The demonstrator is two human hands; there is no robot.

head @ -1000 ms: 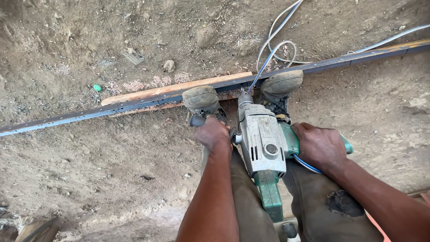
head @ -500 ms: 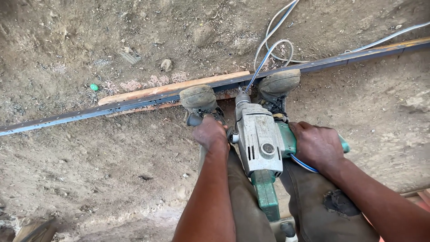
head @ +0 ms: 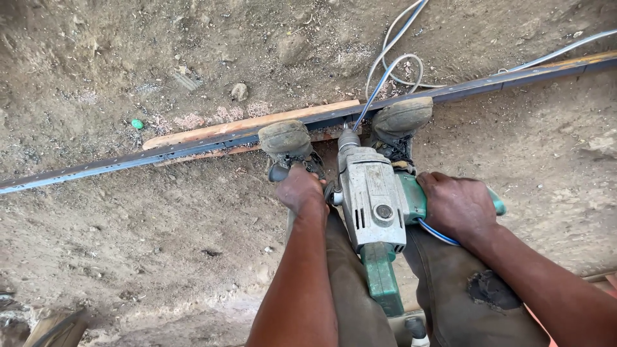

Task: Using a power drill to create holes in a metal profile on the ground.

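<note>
At the centre of the frame a heavy grey-and-green electric drill (head: 375, 205) points straight down, its chuck meeting the long dark steel bar (head: 212, 142) that crosses the picture from the lower left edge to the upper right. The left hand (head: 301, 191) is clenched round the drill's black side handle; the right hand (head: 457, 207) is wrapped tight on the green rear grip at centre right, where a blue cable leaves the tool.

Two dusty work boots stand on the bar, one on each side of the chuck — the left boot (head: 286, 141) and the right boot (head: 402, 119) — pinning it to the ground. Under the bar, just left of centre, lies one pale wooden plank (head: 250, 125) as backing.

By the look of it, the step in hand is drilling a hole through the bar, with the bit already seated. Small dots along the bar's left half may be holes, too small to tell. The move to follow would call for steady downward pressure, the drill kept plumb and both feet firm, so the bar cannot spin or lift.

By count: one drill, one bar, one plank, two boots, two hands, a loop of pale cables (head: 395, 58) at the top centre, and one small green cap (head: 137, 124) on the dirt at upper left.
</note>
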